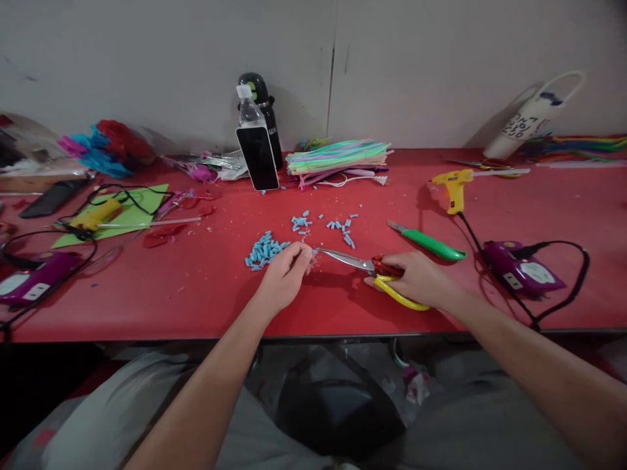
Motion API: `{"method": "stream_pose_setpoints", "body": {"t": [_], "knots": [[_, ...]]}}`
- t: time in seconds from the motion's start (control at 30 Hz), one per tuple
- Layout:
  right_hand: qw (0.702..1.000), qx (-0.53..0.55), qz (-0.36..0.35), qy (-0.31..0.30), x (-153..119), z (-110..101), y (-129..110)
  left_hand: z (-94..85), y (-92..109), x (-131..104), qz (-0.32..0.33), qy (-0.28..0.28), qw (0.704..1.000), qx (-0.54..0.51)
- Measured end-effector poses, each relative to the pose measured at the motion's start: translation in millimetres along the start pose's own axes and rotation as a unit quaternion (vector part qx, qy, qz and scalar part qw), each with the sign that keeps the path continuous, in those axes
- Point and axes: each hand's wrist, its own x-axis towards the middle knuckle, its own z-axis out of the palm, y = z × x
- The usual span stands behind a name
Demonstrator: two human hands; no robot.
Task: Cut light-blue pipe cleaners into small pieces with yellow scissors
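My right hand (416,277) is wrapped round the handles of a pair of scissors (345,259), one handle yellow and one red. The blades point left, their tips touching or just beside a small blue piece (315,251) pinched in my left hand (287,274). Most of that piece is hidden by my fingers. Behind and left of my left hand lies a pile of short blue pieces (264,249). Smaller scatterings of blue pieces (300,222) lie farther back, with more blue pieces (347,225) to their right.
A green utility knife (431,244) lies beyond my right hand. A yellow glue gun (455,189) and purple power box (522,269) stand at right. Pastel pipe cleaners (337,160) lie at the back near a phone (258,158) leaning on a bottle. Another glue gun (100,214) lies left.
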Motion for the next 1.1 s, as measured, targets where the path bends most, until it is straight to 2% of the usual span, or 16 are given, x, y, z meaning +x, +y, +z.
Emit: {"method": "stream_pose_setpoints", "body": {"t": [0.33, 1.1], "knots": [[1.0, 0.005, -0.003, -0.014, -1.0, -2.6, -2.7, 1.3, 2.2, 0.4, -0.006, 0.014, 1.0, 0.004], [1.0, -0.009, 0.004, -0.01, -0.2, 0.3, -1.6, 0.8, 4.7, 0.0, 0.0, 0.002, 1.0, 0.008]]}}
